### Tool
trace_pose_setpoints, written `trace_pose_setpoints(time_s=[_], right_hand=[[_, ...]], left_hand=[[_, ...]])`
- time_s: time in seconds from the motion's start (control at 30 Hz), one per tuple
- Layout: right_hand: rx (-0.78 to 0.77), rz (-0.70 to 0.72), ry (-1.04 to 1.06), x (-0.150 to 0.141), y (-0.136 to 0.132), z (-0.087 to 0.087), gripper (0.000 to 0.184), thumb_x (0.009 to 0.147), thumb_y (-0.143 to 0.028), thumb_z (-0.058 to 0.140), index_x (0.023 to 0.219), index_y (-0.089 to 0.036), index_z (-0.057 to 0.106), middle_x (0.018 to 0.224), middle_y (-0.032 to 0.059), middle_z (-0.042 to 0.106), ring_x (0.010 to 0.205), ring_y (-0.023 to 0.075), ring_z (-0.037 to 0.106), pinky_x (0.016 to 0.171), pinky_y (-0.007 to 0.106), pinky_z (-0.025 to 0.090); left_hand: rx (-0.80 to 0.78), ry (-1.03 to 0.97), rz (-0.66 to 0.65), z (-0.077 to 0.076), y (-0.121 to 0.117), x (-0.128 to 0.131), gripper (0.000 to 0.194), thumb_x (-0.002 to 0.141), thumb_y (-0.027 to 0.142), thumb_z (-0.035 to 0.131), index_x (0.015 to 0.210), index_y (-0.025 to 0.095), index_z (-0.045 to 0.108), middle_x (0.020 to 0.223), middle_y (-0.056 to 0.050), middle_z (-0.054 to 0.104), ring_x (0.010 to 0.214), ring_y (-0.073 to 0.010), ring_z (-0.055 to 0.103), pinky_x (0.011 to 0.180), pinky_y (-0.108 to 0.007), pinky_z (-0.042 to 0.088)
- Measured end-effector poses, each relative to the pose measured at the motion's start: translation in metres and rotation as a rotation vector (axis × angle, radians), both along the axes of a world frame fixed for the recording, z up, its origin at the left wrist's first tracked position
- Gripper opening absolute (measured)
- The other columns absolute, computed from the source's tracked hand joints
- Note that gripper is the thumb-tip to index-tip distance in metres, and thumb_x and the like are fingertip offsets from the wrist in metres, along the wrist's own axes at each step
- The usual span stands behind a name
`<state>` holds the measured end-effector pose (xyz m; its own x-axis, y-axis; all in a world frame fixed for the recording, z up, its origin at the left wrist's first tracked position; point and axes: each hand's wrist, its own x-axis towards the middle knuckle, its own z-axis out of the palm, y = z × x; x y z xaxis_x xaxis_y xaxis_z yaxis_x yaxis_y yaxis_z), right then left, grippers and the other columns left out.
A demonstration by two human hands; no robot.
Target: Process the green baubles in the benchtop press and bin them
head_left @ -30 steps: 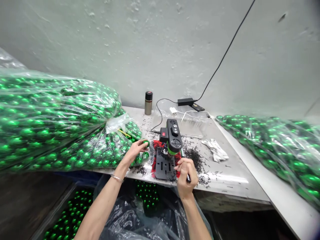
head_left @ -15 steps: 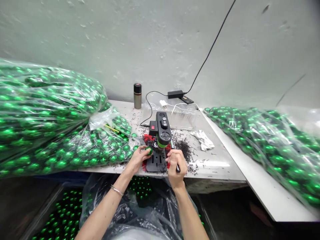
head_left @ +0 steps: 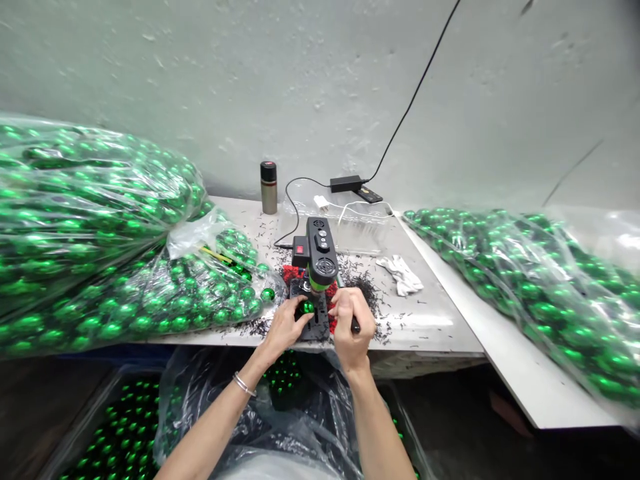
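Observation:
My left hand [head_left: 286, 325] pinches a shiny green ball [head_left: 308, 307] under the head of a small black bench drill press [head_left: 323, 250]. The ball is at the slotted base plate [head_left: 320, 327]; whether it rests on it I cannot tell. My right hand [head_left: 354, 321] is wrapped round the black grip of the lever [head_left: 355, 325] at the machine's right side. Red material [head_left: 333, 320] shows beside the base. Dark shavings [head_left: 364, 293] lie to its right. A single green ball [head_left: 268, 294] lies to the left of the machine.
Bags of green balls [head_left: 90, 220] crowd the left; another bag [head_left: 520, 280] lies at right. Behind are a flask [head_left: 269, 190], a power adapter [head_left: 346, 183], a phone [head_left: 369, 194] and a clear plastic tray [head_left: 367, 240]. White gloves [head_left: 401, 275] lie right. Below, a crate [head_left: 117, 427] holds balls.
My left hand has brought the green ball rightward and under the drill head. My right hand has stayed on the lever. The view has shifted slightly.

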<state>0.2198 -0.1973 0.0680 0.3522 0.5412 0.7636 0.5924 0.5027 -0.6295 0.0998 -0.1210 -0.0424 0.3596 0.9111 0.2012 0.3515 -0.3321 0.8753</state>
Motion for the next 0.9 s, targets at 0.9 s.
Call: trace_pose_setpoints(time_s=[0.9], right_hand=[[0.148,-0.033,-0.082,0.001,0.007,-0.084,0.030,0.099,-0.022,0.032,0.072,-0.023,0.045,0.078,0.0008,0.056,0.072,0.0155,0.062,0.079,0.041,0.053]], left_hand=[[0.053,-0.096,0.012,-0.007,-0.002,0.005,0.026,0.076,0.028,0.077,0.102,0.024,0.075,0.106,-0.010,0.074,0.104,-0.0306,0.061,0.100,-0.047,0.042]])
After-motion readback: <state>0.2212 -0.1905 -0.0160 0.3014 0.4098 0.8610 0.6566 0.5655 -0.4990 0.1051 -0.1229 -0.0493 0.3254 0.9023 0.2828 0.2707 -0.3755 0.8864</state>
